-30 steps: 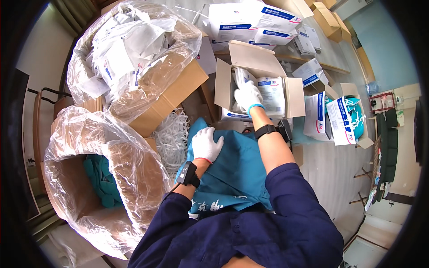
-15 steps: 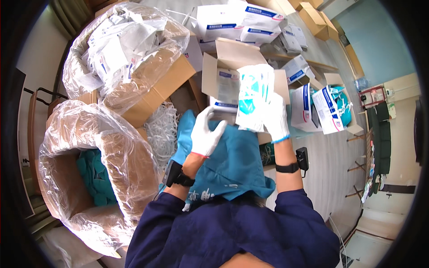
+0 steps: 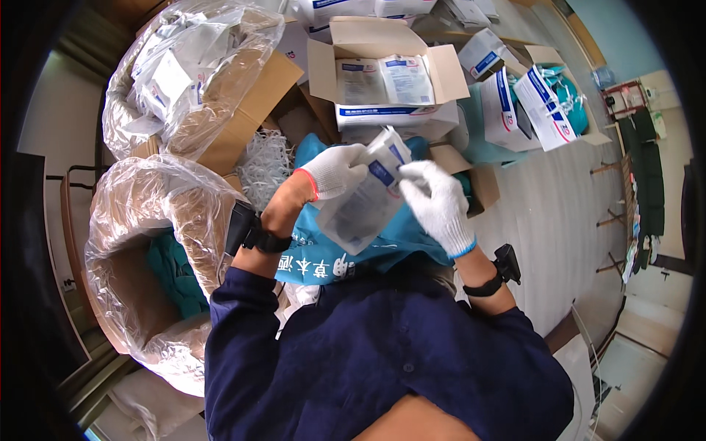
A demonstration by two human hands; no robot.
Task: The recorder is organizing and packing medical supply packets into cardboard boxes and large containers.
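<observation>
My gloved left hand [image 3: 337,173] grips the left edge of a flat, pale, translucent packet [image 3: 360,209] with blue print. It is held tilted over the blue apron on my lap [image 3: 316,253]. The fingers of my gloved right hand [image 3: 439,202] are pinched at the packet's upper right edge. Whether it is one packet or a few together I cannot tell. Just beyond my hands stands an open white carton [image 3: 384,112] with its flaps up, holding two side-by-side stacks of similar packets.
At left stand two cartons lined with clear plastic: the far liner [image 3: 257,44] surrounds white packets, the near one [image 3: 132,198] teal items. White paper shreds [image 3: 265,165] lie between cartons and apron. To the right, white boxes [image 3: 544,110] hold teal items.
My right hand no longer holds the packets with teal contents over the carton. Both hands are now nearer my lap, on a packet. The view has shifted, and the carton's two stacks show uncovered.
</observation>
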